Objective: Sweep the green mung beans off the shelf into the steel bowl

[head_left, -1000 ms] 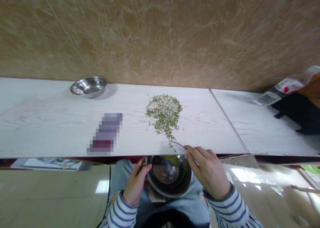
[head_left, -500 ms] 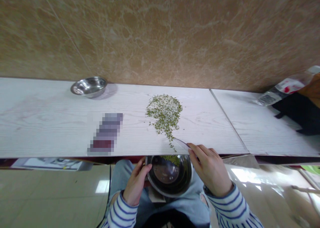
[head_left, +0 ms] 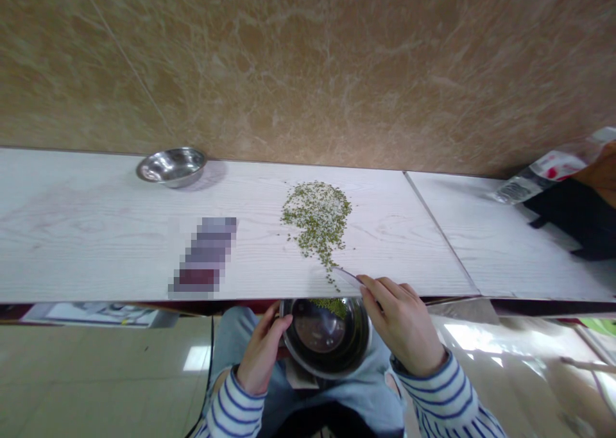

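Note:
My left hand grips the left rim of a deep steel bowl, thumb over the edge. The bowl is over my lap, just under the table's front edge, with some green beans inside at its far side. My right hand is closed on a thin, pale, see-through flat piece, whose exact kind I cannot make out. Its tip touches the table beside a narrow trail of beans. That trail runs back to a spread heap of green beans mixed with white grains.
A small steel bowl stands at the back left by the marbled wall. A blurred-out flat object lies left of the heap. On the white table's far right are a clear plastic package and a black item.
My right hand and the flat piece have shifted very slightly left. The left hand, the bowl and the heap look the same.

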The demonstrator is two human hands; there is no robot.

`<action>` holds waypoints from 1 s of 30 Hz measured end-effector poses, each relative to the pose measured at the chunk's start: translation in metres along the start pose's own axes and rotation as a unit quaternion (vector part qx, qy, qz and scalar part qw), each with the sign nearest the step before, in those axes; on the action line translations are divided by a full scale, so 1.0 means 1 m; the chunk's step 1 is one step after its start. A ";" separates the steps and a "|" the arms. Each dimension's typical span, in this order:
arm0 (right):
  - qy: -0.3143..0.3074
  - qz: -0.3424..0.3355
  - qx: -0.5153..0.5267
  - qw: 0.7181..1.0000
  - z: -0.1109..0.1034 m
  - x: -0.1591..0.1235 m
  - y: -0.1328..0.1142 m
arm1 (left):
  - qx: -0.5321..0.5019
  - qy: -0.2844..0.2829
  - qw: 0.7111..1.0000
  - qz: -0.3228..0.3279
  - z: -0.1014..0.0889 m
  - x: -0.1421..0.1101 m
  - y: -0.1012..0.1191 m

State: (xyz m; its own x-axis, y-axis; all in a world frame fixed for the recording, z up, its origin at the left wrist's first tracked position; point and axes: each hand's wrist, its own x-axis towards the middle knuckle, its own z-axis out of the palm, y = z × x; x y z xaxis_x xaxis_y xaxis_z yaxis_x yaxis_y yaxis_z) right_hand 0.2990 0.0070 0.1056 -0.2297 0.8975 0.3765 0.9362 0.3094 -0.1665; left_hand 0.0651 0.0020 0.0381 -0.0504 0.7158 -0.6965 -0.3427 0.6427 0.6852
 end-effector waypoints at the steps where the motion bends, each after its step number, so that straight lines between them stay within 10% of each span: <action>1: -0.001 0.000 0.001 1.000 0.000 0.000 0.000 | 0.001 0.005 1.000 0.004 -0.001 0.001 0.000; 30: -0.022 -0.001 0.022 1.000 -0.001 0.000 -0.004 | -0.009 0.009 1.000 0.013 0.004 -0.003 0.003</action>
State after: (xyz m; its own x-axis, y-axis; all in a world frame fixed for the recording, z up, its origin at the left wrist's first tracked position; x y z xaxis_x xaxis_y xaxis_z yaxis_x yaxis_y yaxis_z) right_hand 0.2957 0.0053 0.1075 -0.2435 0.9098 0.3360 0.9236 0.3233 -0.2062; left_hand 0.0679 0.0029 0.0436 -0.0759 0.7268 -0.6826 -0.3572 0.6193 0.6992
